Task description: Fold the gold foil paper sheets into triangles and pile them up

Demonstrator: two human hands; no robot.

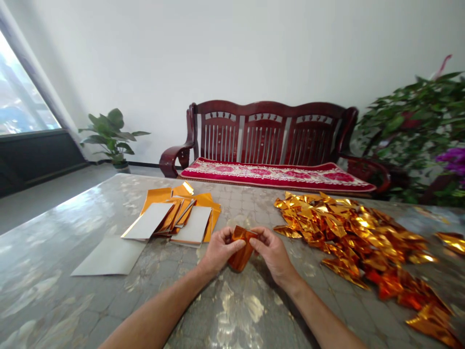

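Note:
Between my two hands is a sheet of gold foil paper [240,257], partly rolled or folded, its shiny side outward. My left hand [222,248] pinches its left edge with thumb and fingers. On the right edge, my right hand [269,249] grips the paper in the same way. Left of my hands lies a loose stack of gold foil sheets [158,196], some with their pale backs up. To the right spreads a large heap of folded gold foil pieces [337,223].
A patterned table [145,300] carries everything. One pale sheet [111,257] lies apart at the left. Crumpled clear plastic [425,218] sits at the far right. Beyond the table stand a dark wooden bench [243,140] with a red cover and potted plants [111,133].

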